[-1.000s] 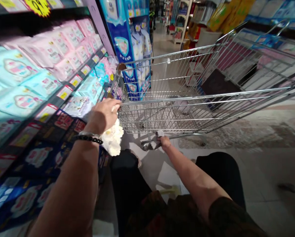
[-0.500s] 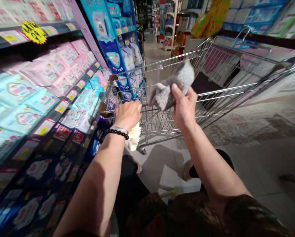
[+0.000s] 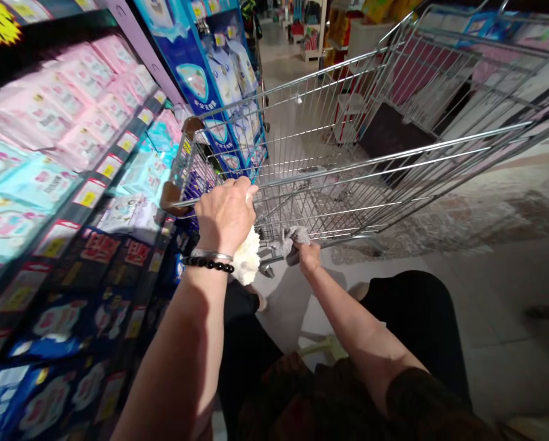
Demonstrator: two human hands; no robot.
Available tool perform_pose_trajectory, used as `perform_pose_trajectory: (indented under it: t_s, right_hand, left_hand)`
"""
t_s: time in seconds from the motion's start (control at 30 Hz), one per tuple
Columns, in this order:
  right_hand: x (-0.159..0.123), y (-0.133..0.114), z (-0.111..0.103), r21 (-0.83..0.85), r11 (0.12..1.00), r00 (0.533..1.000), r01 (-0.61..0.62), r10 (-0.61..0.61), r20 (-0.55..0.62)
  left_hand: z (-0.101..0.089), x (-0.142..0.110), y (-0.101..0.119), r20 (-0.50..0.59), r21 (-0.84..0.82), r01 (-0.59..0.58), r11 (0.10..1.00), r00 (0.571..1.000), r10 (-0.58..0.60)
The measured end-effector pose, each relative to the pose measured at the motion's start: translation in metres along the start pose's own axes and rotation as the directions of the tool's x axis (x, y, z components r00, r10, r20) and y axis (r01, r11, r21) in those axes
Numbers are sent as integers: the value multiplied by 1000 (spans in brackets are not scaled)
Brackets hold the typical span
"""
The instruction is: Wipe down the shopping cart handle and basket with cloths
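My left hand (image 3: 226, 211) is closed over the top side rail of a wire shopping cart (image 3: 323, 174). A cream fluffy cloth (image 3: 247, 260) hangs out beneath that palm; the fingertips are partly hidden. Lower down, my right hand (image 3: 309, 257) grips a crumpled grey cloth (image 3: 295, 239) at the bottom edge of the cart's basket, just above its wheel (image 3: 267, 268). The grey cloth appears to touch the lower wires.
Shelves with pink and pale blue packs (image 3: 49, 177) run along my left. A blue display stand (image 3: 196, 79) stands beyond the cart. A dark panel (image 3: 394, 144) shows through the wires. Below me is something pale green (image 3: 332, 348) on the tiled floor (image 3: 477, 318).
My right hand has gone down from above the cart's rail to its bottom edge, carrying the grey cloth. My left hand stays on the rail. The view has tilted downward.
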State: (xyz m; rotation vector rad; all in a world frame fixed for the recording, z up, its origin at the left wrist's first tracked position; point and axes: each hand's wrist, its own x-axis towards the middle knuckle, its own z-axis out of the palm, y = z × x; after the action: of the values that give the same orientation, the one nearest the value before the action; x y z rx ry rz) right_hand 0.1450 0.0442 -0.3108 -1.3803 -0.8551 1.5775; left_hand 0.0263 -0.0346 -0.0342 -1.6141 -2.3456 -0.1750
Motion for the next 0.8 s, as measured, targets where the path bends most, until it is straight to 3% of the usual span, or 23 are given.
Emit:
perform_pose_trajectory:
  t_s: [0.1, 0.17, 0.3, 0.43, 0.5, 0.63, 0.7, 0.8]
  right_hand:
    - [4, 11, -11, -9, 982, 978, -191, 190, -84]
    - [5, 5, -14, 13, 967, 962, -254, 254, -101]
    - [3, -39, -9, 102, 965, 968, -242, 247, -42]
    - [-8, -119, -15, 223, 969, 994, -104, 91, 66]
    - [-16, -166, -26, 301, 953, 986, 28, -76, 150]
    - [-34, -235, -46, 454, 822, 850, 343, -477, 221]
    - [-35, -239, -50, 454, 766, 804, 456, -573, 158]
    - [-21, -198, -49, 349, 755, 798, 556, -601, 29]
  left_hand:
    - [1, 0, 1, -13, 23, -6, 1000, 1000, 6]
    - [2, -1, 2, -44, 33, 1, 999, 999, 0]
    - [3, -2, 2, -77, 35, -2, 999, 997, 5]
    - [4, -2, 2, -64, 1, 5, 1000, 998, -4]
    - [5, -2, 1, -55, -48, 27, 998, 998, -30]
    - [10, -1, 0, -62, -120, 27, 992, 997, -34]
    - [12, -1, -1, -67, -145, 3, 989, 998, -13]
    - [16, 0, -5, -71, -181, -29, 983, 997, 16]
